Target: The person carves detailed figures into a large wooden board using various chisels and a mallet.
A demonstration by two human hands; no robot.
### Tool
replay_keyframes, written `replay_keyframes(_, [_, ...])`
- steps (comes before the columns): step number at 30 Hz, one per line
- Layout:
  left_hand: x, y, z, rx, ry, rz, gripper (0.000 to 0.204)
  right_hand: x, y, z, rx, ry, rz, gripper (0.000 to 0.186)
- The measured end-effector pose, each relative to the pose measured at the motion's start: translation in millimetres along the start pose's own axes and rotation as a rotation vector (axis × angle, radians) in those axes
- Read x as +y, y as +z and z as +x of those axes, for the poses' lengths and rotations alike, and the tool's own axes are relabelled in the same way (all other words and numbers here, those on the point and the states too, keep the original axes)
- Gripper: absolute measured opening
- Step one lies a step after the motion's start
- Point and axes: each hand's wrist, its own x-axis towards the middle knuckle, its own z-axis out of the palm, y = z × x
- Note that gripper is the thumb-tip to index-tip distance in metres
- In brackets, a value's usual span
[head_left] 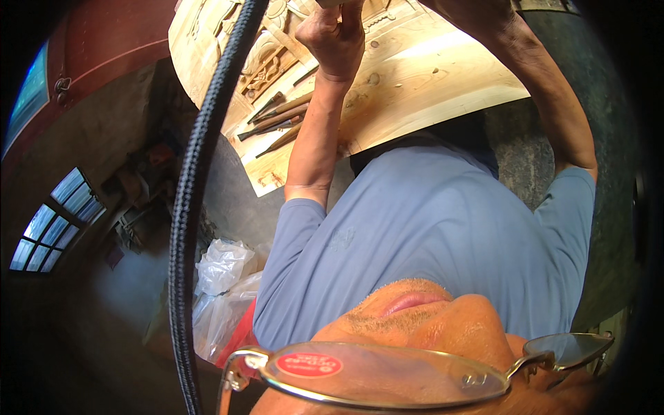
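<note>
My left hand (333, 40) is closed in a fist over a carved wooden panel (408, 104), at the top edge of the head view. What it grips is cut off there. My right hand (477, 10) also reaches to that edge, over the panel's right part; its fingers are out of the picture. Several carving chisels (283, 111) with wooden handles lie side by side on the panel, just left of my left forearm. Raised carving (266, 66) covers the panel's far left part, while the near part is smooth pale wood with a few knots.
A black braided cable (197, 166) runs from top to bottom across the left of the view. Clear plastic bags (225, 270) and something red (238, 335) lie at my left side. Farther left are a reddish door (114, 41) and a barred window (59, 221).
</note>
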Motion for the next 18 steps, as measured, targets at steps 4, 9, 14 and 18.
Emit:
replay_keyframes(4, [15.3, 7.5, 11.7, 0.002, 0.096, -0.038, 0.017, 15.3, -4.2, -1.1, 0.07, -0.07, -0.086, 0.052])
replay_keyframes(9, [-0.7, -6.2, 3.6, 0.073, 0.174, -0.012, 0.023, 0.7, 9.1, 4.9, 0.098, -0.027, 0.069, 0.053])
replay_keyframes(14, [-16.0, 12.5, -6.0, -0.011, 0.326, 0.081, 0.036, 1.9, -19.1, 16.8, 0.016, 0.065, 0.071, 0.055])
replay_keyframes(18, [-26.4, 20.9, -14.6, 0.033, 0.386, 0.077, 0.043, 0.0, -25.2, 23.9, -0.002, 0.124, 0.155, 0.057])
